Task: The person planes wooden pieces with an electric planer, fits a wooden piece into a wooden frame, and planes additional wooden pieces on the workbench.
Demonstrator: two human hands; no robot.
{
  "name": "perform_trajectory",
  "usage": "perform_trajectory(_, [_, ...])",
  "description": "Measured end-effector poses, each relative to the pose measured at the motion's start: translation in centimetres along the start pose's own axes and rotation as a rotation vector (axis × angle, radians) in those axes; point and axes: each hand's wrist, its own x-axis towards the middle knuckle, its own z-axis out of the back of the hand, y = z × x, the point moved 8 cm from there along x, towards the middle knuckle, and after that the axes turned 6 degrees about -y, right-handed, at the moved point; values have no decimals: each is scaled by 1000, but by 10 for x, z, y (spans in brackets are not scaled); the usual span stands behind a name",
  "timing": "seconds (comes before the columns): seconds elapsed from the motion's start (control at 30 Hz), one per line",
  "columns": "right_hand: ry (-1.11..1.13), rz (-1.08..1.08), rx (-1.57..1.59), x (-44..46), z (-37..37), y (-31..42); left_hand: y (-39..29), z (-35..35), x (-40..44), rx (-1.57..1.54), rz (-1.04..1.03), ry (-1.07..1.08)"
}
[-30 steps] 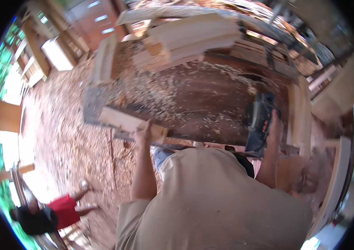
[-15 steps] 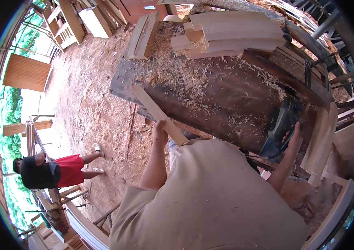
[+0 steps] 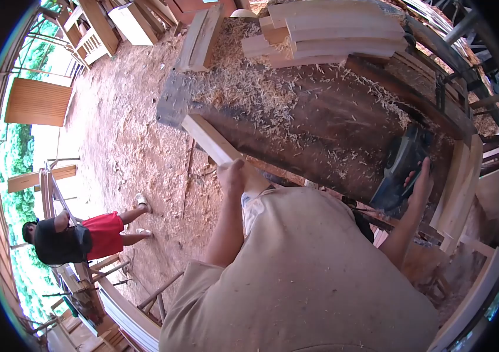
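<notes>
**While the left grip (image 3: 232, 175) holds a pale, straight-edged wooden bar (image 3: 211, 141), the right grip (image 3: 421, 183) controls a dark, box-shaped handheld power tool (image 3: 399, 167)**

**Step in hand.** Although both items are in hand, the bar and the tool stand well apart. The step is judged to be positioning of the bar, with the tool held in readiness.

**Left grip.** Closed around the bar toward its near end. The bar slants across the front edge of the dark brown wooden bench (image 3: 331, 138); its near end lies beside the operator's tan cloth shirt (image 3: 302, 270). Contact between bar and bench cannot be confirmed from this angle.

**Right grip.** Fingers curled around the tool's handle, at the right end of the bench. Whether the tool bears on the surface or is held just above it cannot be determined.

**Work surface.** Loose, curled, pale wood shavings (image 3: 270, 108) cover part of the bench. A stack of pale, flat wooden boards (image 3: 343, 29) lies along its far side.

**Next move.** Any repositioning of the bar is judged to call for firm left-hand control, steady support under its length, and fingers clear of the tool's underside.
</notes>
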Motion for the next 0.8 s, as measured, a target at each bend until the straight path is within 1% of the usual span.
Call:
perform_trajectory(0.03, [0, -1, -4, 2, 0, 0, 3, 1, -2, -121, 49, 47])
perform_trajectory(0.07, [7, -2, -11, 4, 0, -1, -3, 6, -12, -118, 54, 45])
perform_trajectory(0.13, [23, 0, -24, 2, -1, 1, -22, -8, -44, -602, 233, 342])
perform_trajectory(0.17, [24, -4, -30, 1, -2, 3, -28, -2, -44, -576, 185, 319])
perform_trajectory(0.27, [25, 8, -49, -8, -5, 11, -38, 7, -44, -666, 137, 288])
perform_trajectory(0.33, [26, -22, -25, -14, -5, 10, -22, 15, -36, -547, 148, 188])
perform_trajectory(0.37, [8, -51, 12, -14, 0, 4, -20, 10, -35, -565, 132, 339])
perform_trajectory(0.4, [-6, -46, 11, -19, 4, 4, -11, 4, -36, -557, 219, 488])
perform_trajectory(0.43, [-15, -59, 49, -21, 9, -1, -1, 3, -32, -590, 315, 522])
perform_trajectory(0.47, [-19, -34, 75, -25, 9, 0, -3, 3, -35, -593, 349, 417])
perform_trajectory(0.5, [-29, 5, 76, -30, 11, 3, 1, 2, -27, -557, 325, 358])
perform_trajectory(0.53, [-34, 35, 67, -33, 11, 3, 6, 3, -24, -471, 350, 257])
perform_trajectory(0.6, [-6, 96, 64, -35, 9, 5, 7, 1, -22, -364, 280, 209])
perform_trajectory(0.73, [12, 136, 71, -31, -1, 14, 7, -2, -14, -264, 249, 164])
perform_trajectory(0.8, [19, 147, 90, -24, -10, 17, 0, -9, -18, -304, 226, 270])
